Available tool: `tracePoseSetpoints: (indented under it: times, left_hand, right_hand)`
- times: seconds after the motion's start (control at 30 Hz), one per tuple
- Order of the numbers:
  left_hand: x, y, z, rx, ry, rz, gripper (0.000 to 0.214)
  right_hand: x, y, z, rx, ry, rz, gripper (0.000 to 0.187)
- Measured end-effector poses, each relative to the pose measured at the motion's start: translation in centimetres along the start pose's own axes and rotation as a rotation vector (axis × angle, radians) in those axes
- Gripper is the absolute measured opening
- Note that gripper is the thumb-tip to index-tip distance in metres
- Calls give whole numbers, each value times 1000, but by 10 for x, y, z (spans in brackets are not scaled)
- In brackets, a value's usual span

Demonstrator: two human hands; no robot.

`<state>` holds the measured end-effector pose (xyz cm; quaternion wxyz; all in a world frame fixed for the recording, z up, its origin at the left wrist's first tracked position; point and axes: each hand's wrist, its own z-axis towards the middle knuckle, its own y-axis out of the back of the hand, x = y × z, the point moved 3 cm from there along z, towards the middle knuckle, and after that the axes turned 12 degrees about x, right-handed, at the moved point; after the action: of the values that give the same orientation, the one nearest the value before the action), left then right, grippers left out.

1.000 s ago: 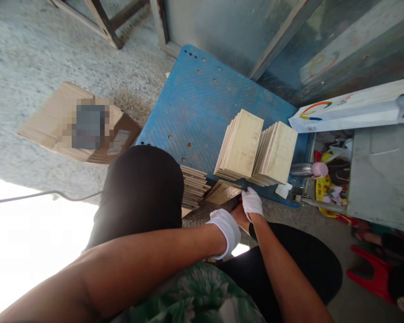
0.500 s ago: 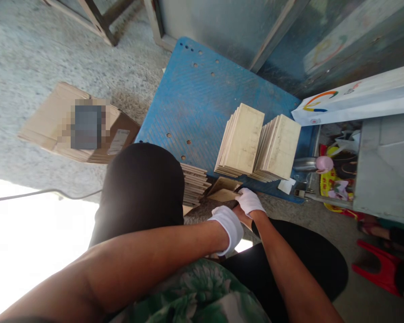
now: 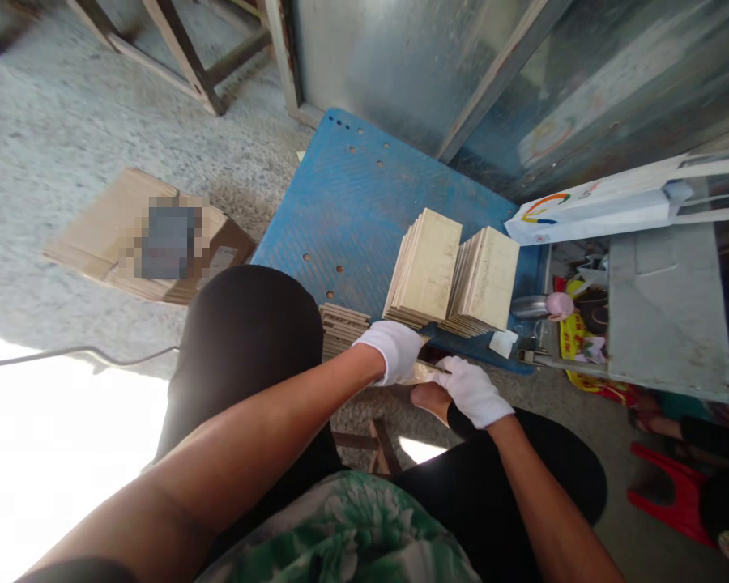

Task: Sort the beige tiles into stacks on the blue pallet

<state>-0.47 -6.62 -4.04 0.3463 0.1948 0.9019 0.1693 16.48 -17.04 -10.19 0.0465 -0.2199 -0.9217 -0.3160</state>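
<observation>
My left hand (image 3: pixel 394 352), in a white glove, is closed at the near edge of the blue pallet; its fingertips are partly hidden. Beside it on the right, my gloved right hand (image 3: pixel 474 393) has its fingers closed on a thin tan board (image 3: pixel 425 371). The board spans the gap between both hands, and much of it is covered by them. Just beyond stand two stacks of thin pale rectangular boards, a left stack (image 3: pixel 428 263) and a right stack (image 3: pixel 489 275), both leaning slightly. Another stack of boards (image 3: pixel 343 320) lies left of my hands, beside my knee.
The stacks rest on a blue plastic pallet (image 3: pixel 340 210). A cardboard box (image 3: pixel 109 235) with a blurred-out item is on the floor at left. To the right are a white paper bag (image 3: pixel 595 206), a metal flask (image 3: pixel 531 306), a grey cabinet (image 3: pixel 662 300) and a red stool (image 3: pixel 674 486).
My left hand has moved forward from near my lap to the tan board. My right hand has shifted slightly right and nearer me. The view has tilted a little.
</observation>
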Motion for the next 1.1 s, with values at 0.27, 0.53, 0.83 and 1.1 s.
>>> tracePoseSetpoints:
  times: [0.27, 0.53, 0.83, 1.1]
  left_hand:
    - [-1, 3, 0, 21, -275, -312, 39]
    - [-6, 7, -3, -213, -165, -660, 33]
    - [5, 4, 11, -380, -61, -900, 38]
    - [2, 9, 4, -360, 0, -871, 40]
  right_hand:
    - [-18, 75, -70, -81, 202, 601, 32]
    - [-9, 71, -63, -528, 175, 1238, 57]
    - [50, -16, -35, -417, -44, 791, 112]
    - [77, 2, -42, -385, -229, 440, 127]
